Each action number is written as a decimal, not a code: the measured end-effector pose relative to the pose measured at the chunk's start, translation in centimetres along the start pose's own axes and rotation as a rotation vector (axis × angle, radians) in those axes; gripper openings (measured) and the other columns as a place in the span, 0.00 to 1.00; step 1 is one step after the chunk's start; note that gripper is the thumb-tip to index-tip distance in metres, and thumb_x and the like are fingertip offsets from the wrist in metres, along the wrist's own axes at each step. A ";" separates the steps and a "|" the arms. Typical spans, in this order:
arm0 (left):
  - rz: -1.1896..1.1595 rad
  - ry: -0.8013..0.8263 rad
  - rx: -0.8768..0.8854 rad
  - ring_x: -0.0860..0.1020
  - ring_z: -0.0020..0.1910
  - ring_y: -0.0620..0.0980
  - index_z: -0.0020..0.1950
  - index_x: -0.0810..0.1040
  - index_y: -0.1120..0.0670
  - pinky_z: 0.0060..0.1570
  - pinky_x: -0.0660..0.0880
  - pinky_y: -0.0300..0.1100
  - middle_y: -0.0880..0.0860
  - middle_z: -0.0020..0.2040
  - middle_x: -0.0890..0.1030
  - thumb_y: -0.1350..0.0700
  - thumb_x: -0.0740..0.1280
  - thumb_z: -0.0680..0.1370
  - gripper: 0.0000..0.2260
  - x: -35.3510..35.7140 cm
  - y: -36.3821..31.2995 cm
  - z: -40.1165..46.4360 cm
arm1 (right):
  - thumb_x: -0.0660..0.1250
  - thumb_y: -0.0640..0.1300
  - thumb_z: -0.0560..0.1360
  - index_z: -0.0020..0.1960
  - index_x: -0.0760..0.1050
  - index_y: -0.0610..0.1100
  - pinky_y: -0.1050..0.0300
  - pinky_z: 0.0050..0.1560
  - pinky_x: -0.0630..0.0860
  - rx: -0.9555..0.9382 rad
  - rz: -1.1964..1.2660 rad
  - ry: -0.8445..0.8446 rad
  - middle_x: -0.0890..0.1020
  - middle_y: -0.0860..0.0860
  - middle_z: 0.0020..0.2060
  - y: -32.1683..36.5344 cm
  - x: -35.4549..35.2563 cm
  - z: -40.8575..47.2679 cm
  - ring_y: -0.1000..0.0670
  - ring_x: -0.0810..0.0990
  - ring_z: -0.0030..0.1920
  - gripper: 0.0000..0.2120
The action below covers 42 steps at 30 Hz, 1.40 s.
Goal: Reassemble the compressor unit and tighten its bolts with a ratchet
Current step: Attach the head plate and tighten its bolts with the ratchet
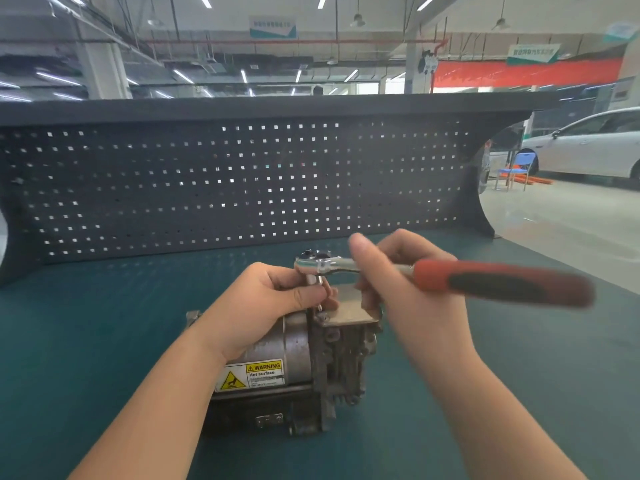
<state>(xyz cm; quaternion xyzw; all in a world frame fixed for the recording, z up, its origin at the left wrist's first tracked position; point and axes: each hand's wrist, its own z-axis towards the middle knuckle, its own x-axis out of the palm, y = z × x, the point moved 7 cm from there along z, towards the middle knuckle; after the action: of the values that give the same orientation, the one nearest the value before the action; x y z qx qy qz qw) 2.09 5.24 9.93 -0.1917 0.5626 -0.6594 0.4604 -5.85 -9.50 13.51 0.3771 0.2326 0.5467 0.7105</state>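
A grey metal compressor unit (298,362) with a yellow warning label lies on its side on the green bench mat (104,323). My right hand (405,289) grips the shaft of a ratchet (485,280) with a red and black handle, which points right. The chrome ratchet head (315,265) hovers over the top of the compressor. My left hand (273,303) pinches the socket under the ratchet head, just above a flat metal cover plate (348,306) on the unit. The bolt itself is hidden by my fingers.
A dark perforated tool board (225,188) stands along the back of the bench. The bench's right edge (571,268) runs diagonally; beyond it lie the workshop floor, a blue chair (517,168) and a white car (588,143).
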 end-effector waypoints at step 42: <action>-0.034 -0.035 -0.009 0.84 0.52 0.49 0.48 0.87 0.51 0.56 0.76 0.41 0.53 0.48 0.86 0.48 0.74 0.69 0.11 0.3 -0.1 -0.1 | 0.72 0.45 0.71 0.34 0.70 0.44 0.59 0.27 0.69 -0.297 -0.293 0.125 0.76 0.47 0.27 2.9 1.0 0.1 0.51 0.73 0.26 0.13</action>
<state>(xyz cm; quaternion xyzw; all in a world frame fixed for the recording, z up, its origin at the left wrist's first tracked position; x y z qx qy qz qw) 1.84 5.03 9.96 -0.2148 0.5542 -0.6612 0.4579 -7.24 -8.18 15.96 0.1957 0.2457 0.4882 0.8143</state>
